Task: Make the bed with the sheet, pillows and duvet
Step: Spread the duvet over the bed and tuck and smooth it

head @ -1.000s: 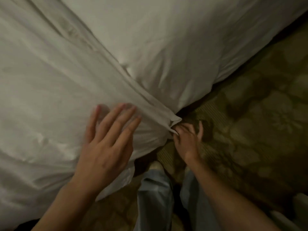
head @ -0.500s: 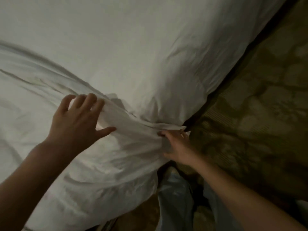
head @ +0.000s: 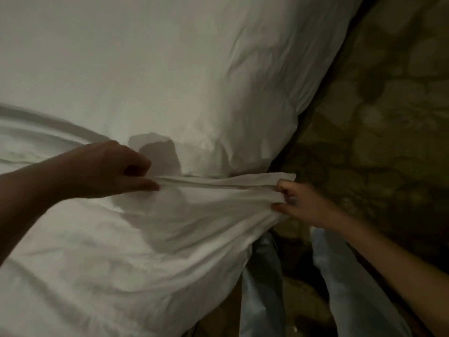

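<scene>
A white duvet (head: 121, 263) covers the near corner of the bed, its upper edge pulled into a taut ridge between my hands. My left hand (head: 109, 169) pinches that edge with curled fingers and thumb at the left end. My right hand (head: 301, 203) grips the duvet's corner at the bed's edge, fingers wrapped round the bunched cloth. Beyond the ridge lies the smooth white sheet (head: 145, 69) over the mattress, creased towards the right side. No pillows are in view.
A patterned olive-brown carpet (head: 388, 117) fills the right side beside the bed. My legs in light blue trousers (head: 262, 288) stand close against the bed's corner.
My left hand went from lying flat on the duvet to pinching its upper edge. My right hand closed round the corner, and the edge now stretches taut between both hands.
</scene>
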A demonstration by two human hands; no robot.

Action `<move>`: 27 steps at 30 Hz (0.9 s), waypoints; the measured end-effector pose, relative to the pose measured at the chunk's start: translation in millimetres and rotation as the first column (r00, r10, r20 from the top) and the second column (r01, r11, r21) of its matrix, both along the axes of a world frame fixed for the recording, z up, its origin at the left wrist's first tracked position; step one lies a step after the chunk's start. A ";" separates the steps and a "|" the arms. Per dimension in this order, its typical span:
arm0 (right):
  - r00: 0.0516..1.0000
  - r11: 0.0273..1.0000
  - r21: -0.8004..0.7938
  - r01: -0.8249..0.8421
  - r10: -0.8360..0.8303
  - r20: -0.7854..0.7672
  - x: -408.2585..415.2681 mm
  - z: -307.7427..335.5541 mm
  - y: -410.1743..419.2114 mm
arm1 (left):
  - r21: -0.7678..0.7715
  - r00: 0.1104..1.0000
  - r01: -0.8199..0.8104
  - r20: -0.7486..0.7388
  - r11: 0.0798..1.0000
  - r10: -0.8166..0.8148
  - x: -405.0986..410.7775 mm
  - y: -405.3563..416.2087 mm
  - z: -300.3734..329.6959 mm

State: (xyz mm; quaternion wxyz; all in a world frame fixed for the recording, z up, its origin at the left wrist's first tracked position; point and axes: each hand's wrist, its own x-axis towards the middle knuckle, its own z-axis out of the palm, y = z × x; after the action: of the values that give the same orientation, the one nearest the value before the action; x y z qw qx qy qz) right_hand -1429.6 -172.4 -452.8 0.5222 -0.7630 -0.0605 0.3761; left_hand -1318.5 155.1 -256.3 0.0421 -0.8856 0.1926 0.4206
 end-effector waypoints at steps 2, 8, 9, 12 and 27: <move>0.997 0.999 0.046 0.026 -0.023 -0.070 3.1 2.6 -3.7 | -0.066 0.984 -0.108 -0.146 0.992 0.098 9.5 0.4 2.0; 0.969 0.989 0.076 0.123 -0.103 -0.226 19.5 4.9 -19.0 | -0.075 0.927 -0.346 -0.181 0.935 0.328 29.8 -8.8 1.0; 0.961 0.988 0.064 0.142 -0.122 -0.248 22.4 4.6 -21.4 | -0.083 0.952 -0.296 -0.102 0.952 0.287 32.9 -10.9 -1.0; 0.934 0.981 0.030 0.190 -0.171 -0.312 29.7 6.8 -24.6 | -0.200 0.941 0.113 0.336 0.973 -0.041 32.3 -18.1 -6.7; 0.761 0.868 -0.015 0.496 -0.442 -0.474 7.7 24.6 -31.1 | 0.022 0.922 0.309 0.238 0.951 -0.306 -55.2 -30.8 8.9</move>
State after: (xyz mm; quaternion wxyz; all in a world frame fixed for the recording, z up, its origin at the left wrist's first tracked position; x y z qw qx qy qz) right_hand -1422.0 -203.5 -428.3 0.6403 -0.6111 0.2378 0.4000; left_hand -1373.7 124.3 -247.4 0.1234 -0.8887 0.3259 0.2978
